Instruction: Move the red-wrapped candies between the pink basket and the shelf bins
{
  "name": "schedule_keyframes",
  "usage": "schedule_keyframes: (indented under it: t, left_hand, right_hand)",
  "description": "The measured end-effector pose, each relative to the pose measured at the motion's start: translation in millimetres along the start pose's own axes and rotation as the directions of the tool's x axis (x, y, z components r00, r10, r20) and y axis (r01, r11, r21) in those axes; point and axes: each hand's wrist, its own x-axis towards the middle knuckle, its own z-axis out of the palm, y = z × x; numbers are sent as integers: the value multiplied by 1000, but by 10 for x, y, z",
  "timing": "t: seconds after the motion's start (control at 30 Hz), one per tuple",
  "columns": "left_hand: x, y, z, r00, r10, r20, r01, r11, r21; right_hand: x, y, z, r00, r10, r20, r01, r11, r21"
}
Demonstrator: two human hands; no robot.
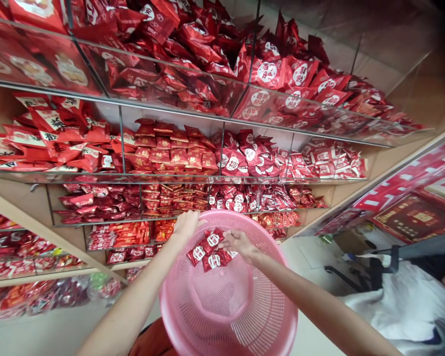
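A round pink plastic basket (pixel 270 301) with mesh walls is below me, tilted so I look down into it. My left hand (pixel 187 225) grips its far rim on the left side, fingers closed over the edge. Several small red packets (pixel 207 252) with white labels lie in a cluster against the basket's far inner wall. My right hand (pixel 241 243) is inside the basket, just right of these packets. Its fingers stretch out loosely, the tips beside or touching the nearest packet. Part of one packet is hidden below this hand.
Shelves with clear fronts (pixel 185 106) rise ahead, their dividers separating many red packets (pixel 166 153). Lower shelves (pixel 11 282) continue at the left, with bagged goods beneath. At the right, a person in white clothing (pixel 408 301) is close to the basket, near red printed boxes (pixel 419 212).
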Motion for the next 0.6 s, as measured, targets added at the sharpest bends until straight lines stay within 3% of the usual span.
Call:
schedule_keyframes:
  t: [0.33, 0.6]
  left_hand:
    - [-20, 37, -62, 1000, -10, 14, 10, 1000, 4]
    - [-10, 26, -59, 999, -20, 35, 21, 1000, -9]
  right_hand:
    - [121, 48, 212, 994, 101, -52, -94, 987, 128]
    - [-143, 13, 63, 992, 123, -35, -121, 990, 70]
